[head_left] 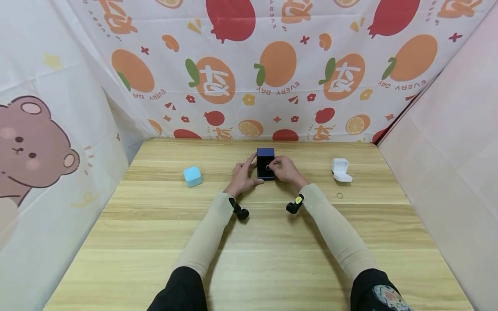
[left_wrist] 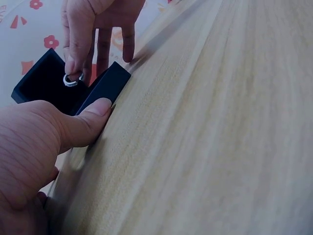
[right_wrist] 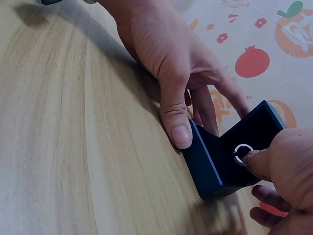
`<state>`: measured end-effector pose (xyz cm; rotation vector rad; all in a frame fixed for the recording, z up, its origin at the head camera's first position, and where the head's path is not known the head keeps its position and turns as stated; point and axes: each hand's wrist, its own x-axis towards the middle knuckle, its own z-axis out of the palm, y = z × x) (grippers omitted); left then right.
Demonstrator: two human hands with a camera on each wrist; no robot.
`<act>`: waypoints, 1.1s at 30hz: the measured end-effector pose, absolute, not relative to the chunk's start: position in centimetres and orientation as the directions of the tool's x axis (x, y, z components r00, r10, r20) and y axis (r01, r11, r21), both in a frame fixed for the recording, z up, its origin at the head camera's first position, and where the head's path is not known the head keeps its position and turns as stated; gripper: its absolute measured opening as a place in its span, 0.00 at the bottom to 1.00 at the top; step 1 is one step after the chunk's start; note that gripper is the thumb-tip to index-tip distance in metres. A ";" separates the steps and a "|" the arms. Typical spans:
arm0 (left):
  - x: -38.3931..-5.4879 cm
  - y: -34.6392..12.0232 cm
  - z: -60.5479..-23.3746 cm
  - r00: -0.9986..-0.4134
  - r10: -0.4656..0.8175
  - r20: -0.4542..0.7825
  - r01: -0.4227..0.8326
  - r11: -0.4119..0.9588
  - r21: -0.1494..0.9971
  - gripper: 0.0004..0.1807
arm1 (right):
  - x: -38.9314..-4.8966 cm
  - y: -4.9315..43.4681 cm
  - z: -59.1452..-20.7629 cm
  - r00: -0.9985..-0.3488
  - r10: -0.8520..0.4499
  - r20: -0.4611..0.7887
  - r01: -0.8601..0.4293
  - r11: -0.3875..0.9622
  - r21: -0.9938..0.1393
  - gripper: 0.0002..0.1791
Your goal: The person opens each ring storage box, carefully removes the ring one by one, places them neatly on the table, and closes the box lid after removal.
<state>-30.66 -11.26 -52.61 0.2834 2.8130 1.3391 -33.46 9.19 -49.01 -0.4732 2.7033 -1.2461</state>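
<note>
A dark blue ring box (head_left: pixel 266 152) stands with its lid raised on the wooden table, between the two hands. My left hand (head_left: pixel 243 177) holds it from the left, thumb on the front wall and a finger reaching to the lid. From the right, my right hand (head_left: pixel 287 169) pinches a silvery ring (left_wrist: pixel 70 84) between thumb and fingertips. The ring is inside the open box, over the black lining, and its glittering band shows in both wrist views. Part of the band is hidden behind the right fingertips.
On the right stands an open white ring box (head_left: pixel 340 165), with another thin ring (head_left: pixel 340 198) lying in front of it. A closed light blue box (head_left: pixel 193 176) sits to the left. Printed cloth (head_left: pixel 277 65) hangs behind the table's back edge.
</note>
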 end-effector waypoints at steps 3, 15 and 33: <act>-30.6 -11.2 -52.5 -0.983 0.170 0.067 0.159 0.617 0.771 0.58 | -33.3 9.3 -48.9 -0.941 -0.338 0.009 -0.226 0.609 -0.761 0.12; -30.1 -11.0 -52.4 -0.985 0.167 0.052 0.145 0.611 0.778 0.57 | -32.9 9.9 -48.6 -0.928 -0.372 -0.032 -0.217 0.606 -0.765 0.13; -30.3 -11.1 -52.5 -0.984 0.167 0.065 0.156 0.625 0.765 0.57 | -32.8 10.1 -48.2 -0.906 -0.420 -0.055 -0.235 0.606 -0.760 0.11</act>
